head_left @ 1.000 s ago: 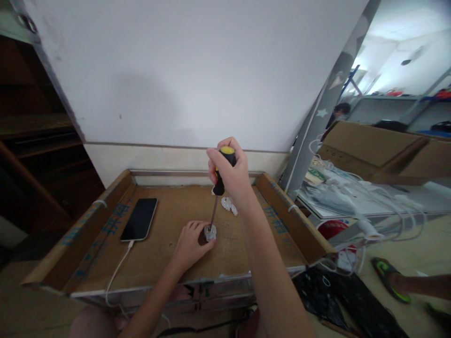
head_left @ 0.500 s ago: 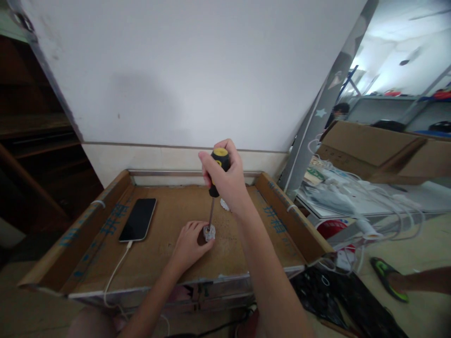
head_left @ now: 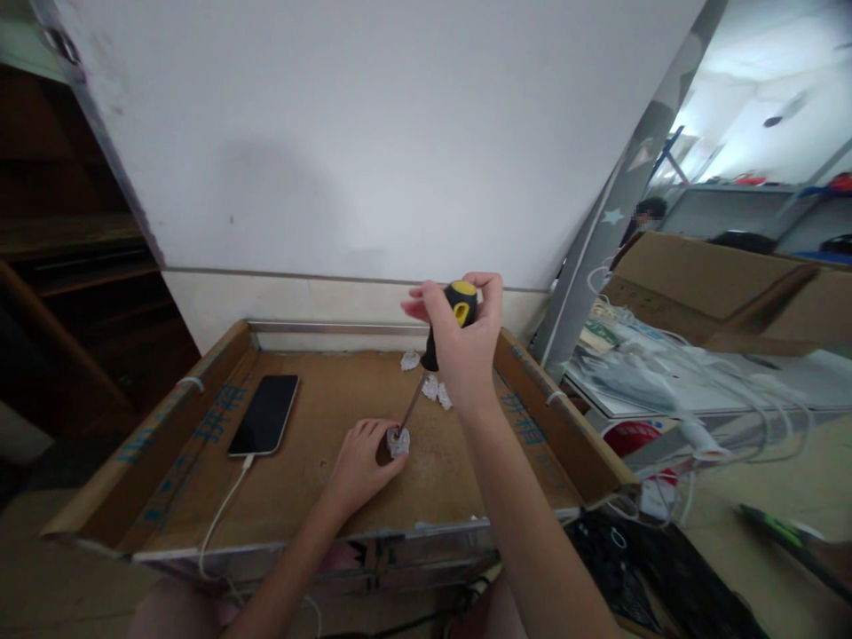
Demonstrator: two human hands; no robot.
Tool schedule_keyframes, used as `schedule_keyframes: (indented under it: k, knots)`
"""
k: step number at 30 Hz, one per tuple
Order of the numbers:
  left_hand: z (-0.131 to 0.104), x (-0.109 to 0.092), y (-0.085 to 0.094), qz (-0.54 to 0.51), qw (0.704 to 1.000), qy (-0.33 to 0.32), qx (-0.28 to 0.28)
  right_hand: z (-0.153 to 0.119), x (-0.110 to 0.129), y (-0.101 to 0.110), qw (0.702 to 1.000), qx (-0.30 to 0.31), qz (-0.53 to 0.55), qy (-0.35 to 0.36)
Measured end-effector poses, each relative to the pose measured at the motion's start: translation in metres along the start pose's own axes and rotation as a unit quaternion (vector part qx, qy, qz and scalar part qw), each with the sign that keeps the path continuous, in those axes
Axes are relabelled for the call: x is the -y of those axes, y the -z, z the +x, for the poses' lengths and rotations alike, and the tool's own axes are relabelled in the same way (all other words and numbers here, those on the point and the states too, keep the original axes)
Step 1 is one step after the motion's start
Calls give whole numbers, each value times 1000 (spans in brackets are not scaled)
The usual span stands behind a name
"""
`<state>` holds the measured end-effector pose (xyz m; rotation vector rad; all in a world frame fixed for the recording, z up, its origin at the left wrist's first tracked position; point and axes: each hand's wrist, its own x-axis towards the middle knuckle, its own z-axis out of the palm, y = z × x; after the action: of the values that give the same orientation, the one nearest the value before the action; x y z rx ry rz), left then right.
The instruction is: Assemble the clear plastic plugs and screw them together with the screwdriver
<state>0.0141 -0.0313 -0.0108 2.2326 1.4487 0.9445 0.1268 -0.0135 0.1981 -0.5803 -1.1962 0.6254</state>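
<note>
My right hand point(head_left: 469, 346) is wrapped round the black and yellow handle of a screwdriver point(head_left: 461, 302), its shaft slanting down to the left. The screwdriver's tip meets a small clear, glassy piece point(head_left: 399, 443) on the cardboard. My left hand point(head_left: 368, 457) rests on the board and pinches that piece between thumb and fingers. Beyond it, close to the right wrist, lie several similar pieces point(head_left: 430, 387), one of them set a little apart farther back point(head_left: 410, 359).
A cardboard-lined tray point(head_left: 293, 497) with raised sides holds a phone point(head_left: 264, 414) on a white cable point(head_left: 223, 510) at the left. A white wall point(head_left: 399, 160) stands behind. At right are a table with plastic bags point(head_left: 632, 377), loose cables and an open carton point(head_left: 692, 275). A person is beyond.
My right hand has moved right, tilting the screwdriver from near upright to a clear slant; its fingers have loosened somewhat. More clear pieces now show behind. My left hand stays on its piece.
</note>
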Motion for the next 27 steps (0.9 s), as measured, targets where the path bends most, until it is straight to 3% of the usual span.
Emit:
schedule_keyframes:
  k: [2,4,8,10,18,20,24,27]
  knots:
    - [0,-1,0,6,1000,3,3,1,-1,2,999,-44,-20,-16]
    - [1,-3,0,14,1000,3,2,-4,3,2,998,-48,-48,-16]
    - [1,-6,1,32,999,3,-1,-21,19,1,995,75,-31,-53]
    - [1,-6,2,34,999,4,0,-24,23,2,992,106,-42,-47]
    - [1,-3,0,27,1000,-3,-8,-6,15,8,997,45,-65,-18]
    - [1,-4,0,34,999,0,-3,-6,16,7,995,79,-52,-33]
    - [1,-4,0,42,999,2,-4,-10,22,4,976,208,-51,-31]
    - [1,-4,-1,39,999,0,-4,-9,20,3,982,183,-45,-18]
